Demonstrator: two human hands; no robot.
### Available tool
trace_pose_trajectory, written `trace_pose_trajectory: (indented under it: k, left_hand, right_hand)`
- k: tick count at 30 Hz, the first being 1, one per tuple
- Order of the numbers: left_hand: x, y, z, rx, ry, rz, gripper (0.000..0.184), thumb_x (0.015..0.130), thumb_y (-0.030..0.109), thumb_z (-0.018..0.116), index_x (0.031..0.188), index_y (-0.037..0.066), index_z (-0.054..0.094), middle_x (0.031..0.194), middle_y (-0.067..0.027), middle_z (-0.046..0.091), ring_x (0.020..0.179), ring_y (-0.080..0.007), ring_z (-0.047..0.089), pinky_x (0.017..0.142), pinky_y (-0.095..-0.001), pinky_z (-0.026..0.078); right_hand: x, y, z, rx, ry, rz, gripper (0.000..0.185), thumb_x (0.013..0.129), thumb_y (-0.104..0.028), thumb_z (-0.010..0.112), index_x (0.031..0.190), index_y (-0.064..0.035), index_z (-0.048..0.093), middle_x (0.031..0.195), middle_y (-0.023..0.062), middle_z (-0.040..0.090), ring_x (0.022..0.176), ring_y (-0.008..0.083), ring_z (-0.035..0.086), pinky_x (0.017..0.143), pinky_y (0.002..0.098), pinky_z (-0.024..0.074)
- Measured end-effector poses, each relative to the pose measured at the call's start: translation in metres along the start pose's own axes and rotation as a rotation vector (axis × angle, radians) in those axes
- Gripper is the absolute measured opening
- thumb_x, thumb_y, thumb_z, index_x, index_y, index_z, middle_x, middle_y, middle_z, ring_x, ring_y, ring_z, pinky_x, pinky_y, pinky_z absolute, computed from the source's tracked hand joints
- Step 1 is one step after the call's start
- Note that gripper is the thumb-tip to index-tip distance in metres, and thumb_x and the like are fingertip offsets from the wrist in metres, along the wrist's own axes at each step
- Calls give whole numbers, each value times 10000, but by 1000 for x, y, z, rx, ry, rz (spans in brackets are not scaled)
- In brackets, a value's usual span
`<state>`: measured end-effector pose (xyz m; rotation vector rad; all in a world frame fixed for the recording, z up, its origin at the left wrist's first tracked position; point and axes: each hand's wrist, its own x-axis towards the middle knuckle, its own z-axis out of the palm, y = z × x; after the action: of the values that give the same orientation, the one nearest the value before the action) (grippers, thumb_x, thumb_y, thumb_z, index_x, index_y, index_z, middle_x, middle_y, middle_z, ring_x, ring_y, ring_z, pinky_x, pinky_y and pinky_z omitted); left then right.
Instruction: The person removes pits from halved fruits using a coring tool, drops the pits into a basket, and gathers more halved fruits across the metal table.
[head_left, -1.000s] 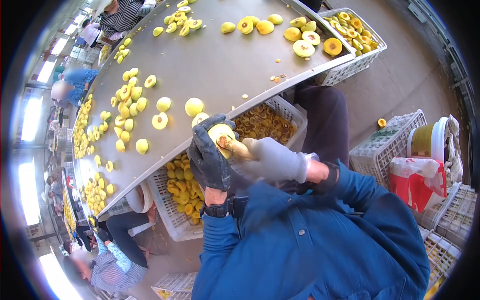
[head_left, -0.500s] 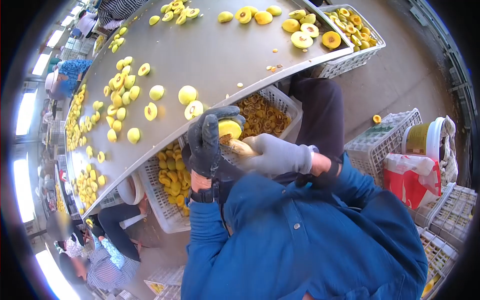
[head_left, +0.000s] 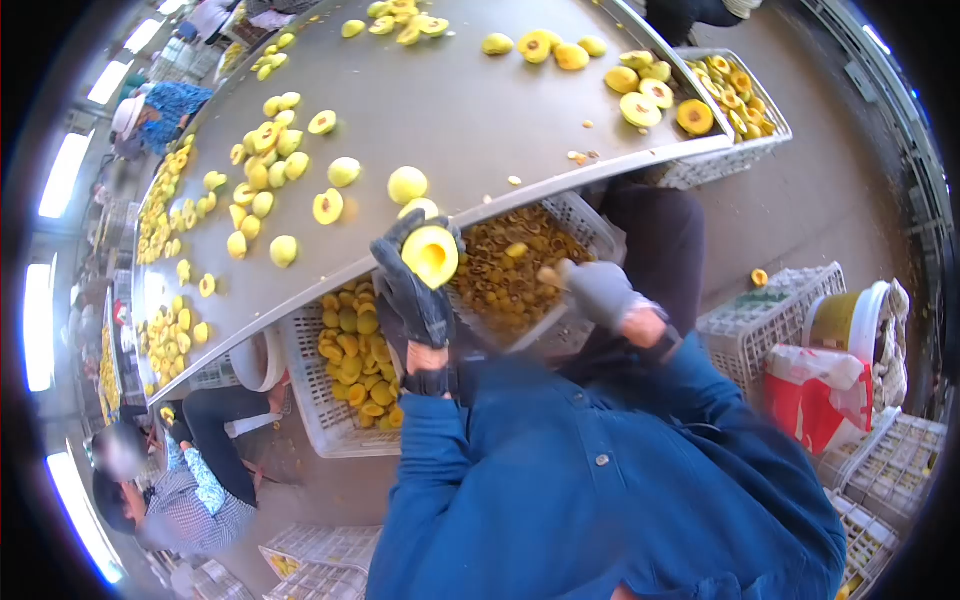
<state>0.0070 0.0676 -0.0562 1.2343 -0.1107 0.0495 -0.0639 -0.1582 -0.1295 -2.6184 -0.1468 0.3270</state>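
My left hand (head_left: 412, 290), in a dark glove, holds a yellow fruit half (head_left: 430, 256) with its cut face up and a hollow in the middle. Fingers wrapped round a wooden-looking handle (head_left: 556, 275), my right hand (head_left: 602, 292) in a grey glove is over the right side of a basket of pits and scraps (head_left: 522, 262); the tool's tip is blurred. A metal table (head_left: 380, 140) with many yellow fruit halves (head_left: 328, 206) lies beyond my hands. Below its edge, left of my left hand, a white crate (head_left: 318, 400) holds more halves.
Another crate of halves (head_left: 700, 172) stands at the table's right end. On the right are a crate (head_left: 740, 330), a bucket (head_left: 838, 322), a red and white bag (head_left: 815, 395) and stacked crates (head_left: 890, 455). Other people (head_left: 195, 510) sit along the table's far left side.
My right hand has moved right, away from the fruit, with the tool. The fruit half in my left hand now faces up and shows a hollow where brown material was.
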Motion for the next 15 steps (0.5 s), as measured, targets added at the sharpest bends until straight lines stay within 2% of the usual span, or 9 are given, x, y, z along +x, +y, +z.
trace_pose_trajectory:
  k: [2, 4, 6, 7, 9, 12, 14, 15]
  left_hand:
    - [-22, 31, -16, 738, 172, 309, 513, 1047, 413, 341, 1202, -23, 564, 1109, -123, 656, 962, -248, 633, 895, -354, 512]
    - [-20, -5, -79, 550, 413, 203, 502, 1046, 388, 343, 1142, -21, 616, 1087, -111, 667, 968, -233, 632, 907, -351, 498]
    - [-23, 15, -116, 864, 479, 239, 451, 1038, 322, 367, 1111, -18, 655, 1103, -132, 674, 1004, -246, 636, 925, -354, 484]
    - [-19, 0, -167, 1100, 508, 347, 364, 1023, 242, 415, 1121, -13, 655, 1100, -159, 676, 1019, -269, 640, 927, -363, 483]
    - [-8, 16, -184, 1310, 521, 425, 291, 989, 189, 491, 1116, -15, 655, 1094, -157, 677, 1022, -272, 642, 928, -370, 485]
    - [30, 29, -149, 1239, 300, 430, 268, 956, 187, 560, 1096, -18, 659, 1103, -158, 672, 1020, -281, 644, 918, -379, 491]
    - [66, 14, -125, 1323, 23, 348, 305, 919, 236, 618, 1106, -3, 650, 1105, -164, 668, 1021, -287, 647, 914, -388, 494]
    - [81, 8, -108, 1406, -68, 234, 338, 893, 255, 650, 1121, 5, 639, 1092, -164, 673, 1019, -291, 650, 907, -392, 498]
  right_hand:
    - [-4, 21, 23, 169, 100, -21, 275, 858, -287, 635, 927, -43, 531, 732, 224, 647, 720, 427, 638, 646, 512, 492]
    - [-12, 24, 34, 166, 84, 19, 291, 855, -294, 638, 957, -43, 534, 757, 223, 654, 740, 422, 642, 657, 506, 497]
    - [-14, 26, 38, 146, 26, 48, 305, 854, -299, 640, 982, -43, 536, 775, 221, 658, 750, 419, 644, 665, 501, 500]
    - [-15, 27, 38, 127, -27, 60, 310, 854, -301, 640, 992, -43, 537, 780, 220, 659, 749, 417, 645, 667, 499, 501]
    - [-13, 24, 36, 112, -85, 76, 317, 858, -304, 639, 1004, -42, 537, 787, 222, 659, 748, 415, 646, 669, 497, 501]
    - [-7, 18, 36, 128, -61, 48, 318, 868, -311, 634, 1001, -39, 538, 782, 226, 655, 740, 414, 645, 661, 496, 499]
    - [-5, 19, 45, 147, 5, -5, 314, 875, -320, 630, 984, -40, 539, 760, 225, 650, 726, 414, 644, 649, 495, 499]
    - [-5, 19, 46, 149, -4, -6, 312, 878, -322, 627, 981, -41, 542, 750, 223, 648, 719, 414, 644, 642, 494, 499]
